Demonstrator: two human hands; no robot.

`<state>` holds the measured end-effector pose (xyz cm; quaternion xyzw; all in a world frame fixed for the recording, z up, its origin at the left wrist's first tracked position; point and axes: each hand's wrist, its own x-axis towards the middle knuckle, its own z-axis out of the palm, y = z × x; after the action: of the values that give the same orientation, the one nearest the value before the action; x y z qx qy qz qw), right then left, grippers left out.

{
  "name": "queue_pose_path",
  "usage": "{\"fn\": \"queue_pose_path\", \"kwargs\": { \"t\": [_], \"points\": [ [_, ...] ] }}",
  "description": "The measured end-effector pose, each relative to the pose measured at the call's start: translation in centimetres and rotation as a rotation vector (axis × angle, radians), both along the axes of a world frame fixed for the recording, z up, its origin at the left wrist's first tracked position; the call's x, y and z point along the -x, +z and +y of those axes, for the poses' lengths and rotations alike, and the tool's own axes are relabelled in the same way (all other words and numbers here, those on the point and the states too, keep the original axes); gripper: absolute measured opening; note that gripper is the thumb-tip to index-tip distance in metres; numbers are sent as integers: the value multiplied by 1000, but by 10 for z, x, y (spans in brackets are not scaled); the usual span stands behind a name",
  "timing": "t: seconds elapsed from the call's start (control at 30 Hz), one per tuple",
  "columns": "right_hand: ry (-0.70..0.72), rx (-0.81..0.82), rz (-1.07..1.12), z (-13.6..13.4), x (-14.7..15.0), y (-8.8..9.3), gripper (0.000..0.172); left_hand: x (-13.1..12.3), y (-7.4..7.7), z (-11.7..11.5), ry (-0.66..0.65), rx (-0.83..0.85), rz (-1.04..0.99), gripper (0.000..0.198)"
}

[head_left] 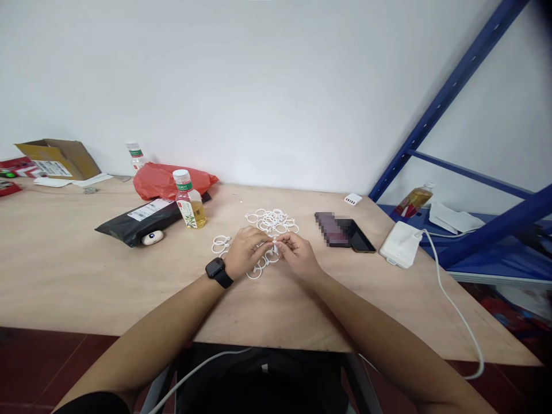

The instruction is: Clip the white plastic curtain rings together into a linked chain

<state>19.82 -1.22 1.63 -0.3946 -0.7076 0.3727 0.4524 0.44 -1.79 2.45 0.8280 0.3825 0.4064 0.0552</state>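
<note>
My left hand (247,252), with a black watch (219,272) on its wrist, and my right hand (301,257) meet above the table. Fingers and thumbs of both are pinched together on a small white plastic ring (275,248); the fingertips hide much of it. Just beyond my hands lies a loose heap of white plastic rings (276,221), each with a small knob or eyelet. A few more rings (221,243) lie to the left of my left hand. Other rings (254,272) show below and between the hands, partly covered by them.
To the left stand a drink bottle (190,198), a red plastic bag (157,179), a black parcel (140,223) with a white earbud case (152,237), and a cardboard box (60,158). On the right are phones (363,237), a white charger (400,244) with cable, and blue shelving (448,86).
</note>
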Motion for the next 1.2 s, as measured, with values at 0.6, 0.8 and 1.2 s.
{"fn": "queue_pose_path", "kwargs": {
  "t": [0.6,0.8,1.2],
  "points": [
    [-141,-289,-817,50,-5,-7,21,9,-19,17,194,221,249,24],
    [-118,-239,-851,55,2,-10,19,9,-20,17,209,208,241,25],
    [-117,-397,-658,42,-1,-3,14,6,-6,8,264,53,312,21]
  ]
}}
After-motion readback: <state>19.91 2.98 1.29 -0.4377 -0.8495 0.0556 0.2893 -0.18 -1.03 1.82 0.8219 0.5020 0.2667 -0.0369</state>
